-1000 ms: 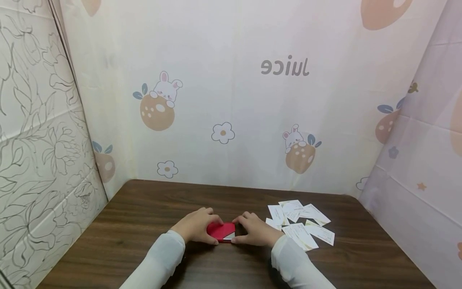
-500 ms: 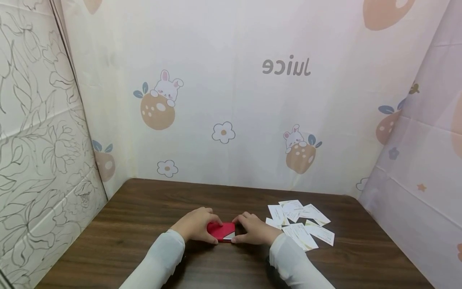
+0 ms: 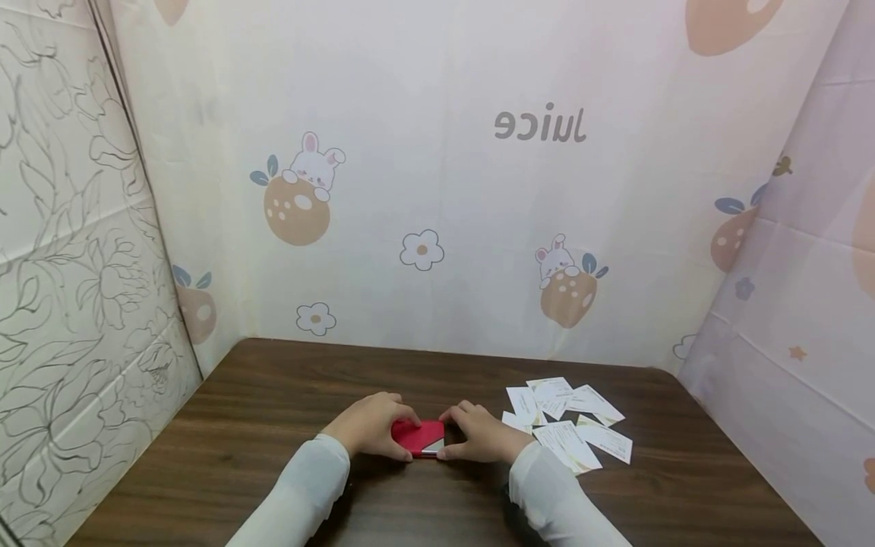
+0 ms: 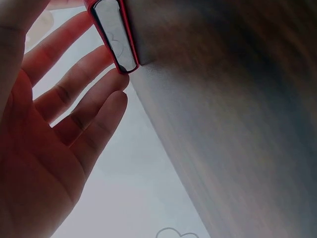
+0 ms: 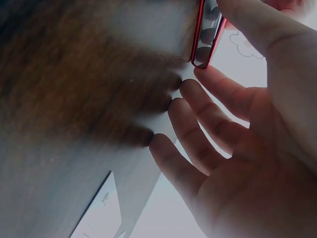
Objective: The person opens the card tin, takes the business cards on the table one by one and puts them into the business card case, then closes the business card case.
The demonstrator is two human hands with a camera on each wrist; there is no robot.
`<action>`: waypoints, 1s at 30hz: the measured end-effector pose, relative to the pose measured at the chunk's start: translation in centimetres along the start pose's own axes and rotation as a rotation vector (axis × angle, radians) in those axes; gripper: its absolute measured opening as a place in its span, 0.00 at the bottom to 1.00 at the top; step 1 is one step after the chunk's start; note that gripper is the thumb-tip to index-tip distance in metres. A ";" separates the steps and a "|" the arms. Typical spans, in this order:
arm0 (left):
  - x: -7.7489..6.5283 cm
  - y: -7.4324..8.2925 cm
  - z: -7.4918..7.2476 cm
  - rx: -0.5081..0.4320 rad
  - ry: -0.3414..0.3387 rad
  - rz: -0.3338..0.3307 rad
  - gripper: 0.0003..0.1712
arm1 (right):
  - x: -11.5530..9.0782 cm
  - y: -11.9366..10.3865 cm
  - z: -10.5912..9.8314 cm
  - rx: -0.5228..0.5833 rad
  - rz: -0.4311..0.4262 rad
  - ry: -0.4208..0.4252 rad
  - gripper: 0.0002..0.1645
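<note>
A small red card case (image 3: 418,436) with a silver corner lies flat on the dark wood table (image 3: 287,395) in the head view. My left hand (image 3: 372,427) holds its left end, thumb at the near edge and fingers at the far edge. At the right end, my right hand (image 3: 485,437) pinches the case between thumb and forefinger. Both wrist views show the case's shiny metal end, red-rimmed. In the right wrist view, the other right fingertips (image 5: 163,144) touch the tabletop. The case looks closed.
Several white business cards (image 3: 566,446) with gold accents lie spread and overlapping right of my right hand. One card (image 5: 101,210) shows in the right wrist view. Printed curtains (image 3: 437,190) stand behind and beside the table.
</note>
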State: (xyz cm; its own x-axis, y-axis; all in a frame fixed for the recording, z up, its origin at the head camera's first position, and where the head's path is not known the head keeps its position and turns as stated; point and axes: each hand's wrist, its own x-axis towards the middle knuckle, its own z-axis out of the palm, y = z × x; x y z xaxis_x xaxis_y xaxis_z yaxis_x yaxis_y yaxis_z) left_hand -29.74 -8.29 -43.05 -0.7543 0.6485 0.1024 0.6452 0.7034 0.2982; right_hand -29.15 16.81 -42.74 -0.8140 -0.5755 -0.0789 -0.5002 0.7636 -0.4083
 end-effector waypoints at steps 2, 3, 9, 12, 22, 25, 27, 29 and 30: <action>0.0 -0.1 -0.1 -0.011 -0.004 -0.002 0.25 | 0.1 0.1 0.0 -0.003 -0.002 -0.001 0.34; 0.0 -0.1 -0.1 -0.017 -0.006 -0.002 0.24 | 0.1 0.1 0.0 -0.002 -0.002 -0.002 0.34; 0.0 -0.5 -0.9 -0.085 -0.025 0.001 0.18 | 0.0 -0.2 0.0 0.004 0.013 0.002 0.35; -0.1 -0.8 -1.2 -0.133 -0.029 0.021 0.15 | 0.0 -0.2 0.0 -0.003 -0.003 0.007 0.36; -0.5 -1.5 -2.2 -0.215 0.013 0.039 0.03 | -0.1 -0.2 0.0 -0.012 -0.004 0.008 0.37; -0.7 -1.6 -2.5 -0.240 0.033 0.035 0.02 | -0.2 -0.2 0.0 -0.011 -0.021 0.020 0.37; -0.7 -1.6 -2.8 -0.253 0.054 0.029 0.03 | -0.3 -0.2 0.0 -0.015 -0.033 0.029 0.37; -0.8 -1.6 -3.0 -0.251 0.086 0.021 0.04 | -0.3 0.0 0.0 -0.014 -0.045 0.036 0.37; -0.7 -1.7 -3.0 -0.240 0.105 0.016 0.04 | -0.3 0.1 0.0 -0.017 -0.050 0.038 0.37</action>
State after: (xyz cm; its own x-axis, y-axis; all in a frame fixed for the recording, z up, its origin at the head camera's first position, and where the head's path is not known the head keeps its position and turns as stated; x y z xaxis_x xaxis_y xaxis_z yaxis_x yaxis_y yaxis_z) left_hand -30.65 -10.85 -40.81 -0.7610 0.6160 0.2033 0.6191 0.5959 0.5115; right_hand -28.91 17.05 -42.78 -0.7982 -0.6019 -0.0237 -0.5454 0.7389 -0.3957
